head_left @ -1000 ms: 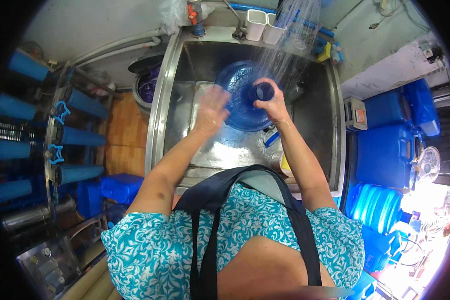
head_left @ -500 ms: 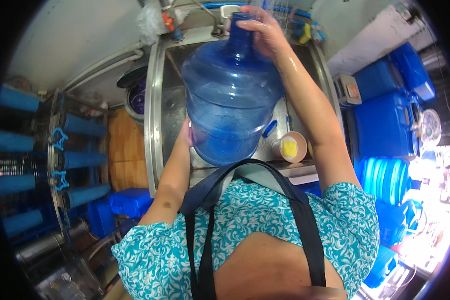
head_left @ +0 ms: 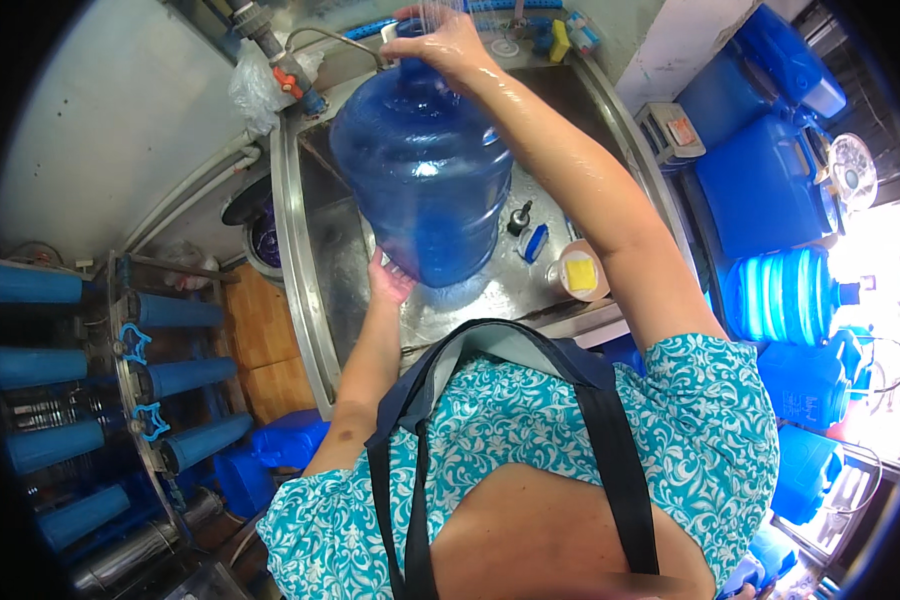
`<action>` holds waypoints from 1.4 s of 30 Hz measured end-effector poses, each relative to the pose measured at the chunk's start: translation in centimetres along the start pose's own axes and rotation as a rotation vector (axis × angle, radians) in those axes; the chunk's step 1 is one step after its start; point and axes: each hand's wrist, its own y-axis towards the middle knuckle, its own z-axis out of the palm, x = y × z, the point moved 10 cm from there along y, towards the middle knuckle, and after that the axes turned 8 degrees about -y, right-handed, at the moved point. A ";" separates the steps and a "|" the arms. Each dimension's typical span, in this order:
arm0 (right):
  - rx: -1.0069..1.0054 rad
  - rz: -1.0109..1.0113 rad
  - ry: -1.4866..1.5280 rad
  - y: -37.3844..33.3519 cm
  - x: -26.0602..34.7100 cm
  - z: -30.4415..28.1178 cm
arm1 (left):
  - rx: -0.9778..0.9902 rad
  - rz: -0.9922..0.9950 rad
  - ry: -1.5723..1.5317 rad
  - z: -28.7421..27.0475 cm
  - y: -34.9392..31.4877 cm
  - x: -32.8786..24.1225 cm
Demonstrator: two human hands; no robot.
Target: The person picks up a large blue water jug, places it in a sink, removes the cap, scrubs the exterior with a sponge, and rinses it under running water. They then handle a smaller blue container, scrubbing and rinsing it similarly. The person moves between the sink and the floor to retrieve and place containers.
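Large blue water jug (head_left: pixel 425 180) was held tilted above the steel sink (head_left: pixel 300 250), right hand (head_left: pixel 440 42) wet, arm stretched up, fingers clasped round its neck, left hand (head_left: pixel 388 280) bent upward, palm cupping its base.

Both hands hold blue jug (head_left: pixel 425 170) over sink (head_left: pixel 300 260).
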 end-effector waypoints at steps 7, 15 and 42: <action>0.116 -0.076 0.438 0.5 -2.1 -5.8 | 0.440 0.072 -0.168 4.3 -5.7 -3.0; -0.726 0.278 -0.443 -9.7 -16.7 -22.6 | 0.489 0.574 0.362 13.9 -14.4 -14.9; -0.148 0.886 0.656 -21.1 -35.7 -17.1 | 0.843 1.536 1.920 33.8 -30.0 -1.3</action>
